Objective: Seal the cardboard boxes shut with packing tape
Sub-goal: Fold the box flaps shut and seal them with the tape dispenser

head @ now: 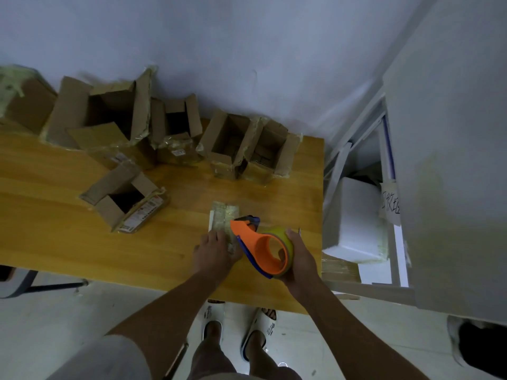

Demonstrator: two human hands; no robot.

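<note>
Right hand (299, 259) gripping orange tape dispenser (260, 248); left hand (214, 252), fingers flat, pressing small tape-covered box (223, 218). Five brown cardboard boxes (126, 198) are sitting open, awaiting sealing.

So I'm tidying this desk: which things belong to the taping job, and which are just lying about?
In use: tape dispenser gripped by right hand; small taped box under left hand; open cardboard boxes.
Lying about: white foam box, grey chair.

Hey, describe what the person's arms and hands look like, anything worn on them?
Both forearms are bare, with no sleeves showing down to the bottom of the frame. The left hand and right hand wear no gloves, and no watch, bracelet or ring is visible on either wrist or the fingers that show.
</note>
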